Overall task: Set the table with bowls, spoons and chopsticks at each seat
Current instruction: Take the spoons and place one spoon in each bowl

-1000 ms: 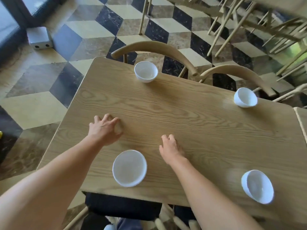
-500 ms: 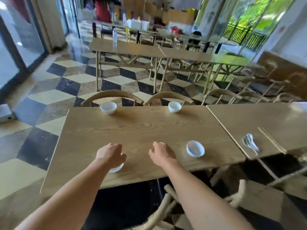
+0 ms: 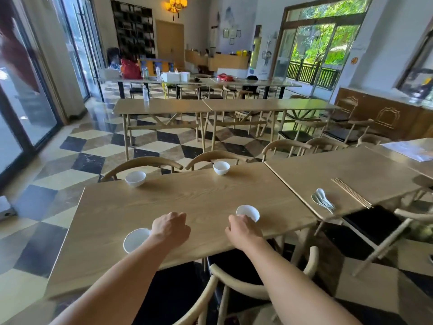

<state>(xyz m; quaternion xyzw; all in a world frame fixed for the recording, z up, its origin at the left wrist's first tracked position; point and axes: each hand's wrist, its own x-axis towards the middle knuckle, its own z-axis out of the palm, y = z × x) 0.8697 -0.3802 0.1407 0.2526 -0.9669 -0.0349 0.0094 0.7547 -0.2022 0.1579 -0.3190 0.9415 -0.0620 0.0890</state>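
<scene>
Four white bowls stand on the wooden table [image 3: 210, 198]: far left [image 3: 135, 178], far right [image 3: 221, 167], near left [image 3: 134, 240] and near right [image 3: 248, 211]. My left hand [image 3: 171, 227] hovers over the table just right of the near left bowl, fingers loosely curled, holding nothing. My right hand [image 3: 241, 228] is at the near edge, in front of the near right bowl, fingers also loosely curled and empty. White spoons [image 3: 323, 202] and a bundle of chopsticks [image 3: 351, 193] lie on the adjoining table [image 3: 351, 170] to the right.
Curved wooden chairs stand at the far side [image 3: 140, 164] and at the near side [image 3: 236, 282] of the table. More tables and chairs fill the room behind. A checkered floor lies to the left.
The view has risen from the tabletop to the whole room. Both hands have drawn back toward the near edge, the left now right of the near left bowl, the right by the near right bowl.
</scene>
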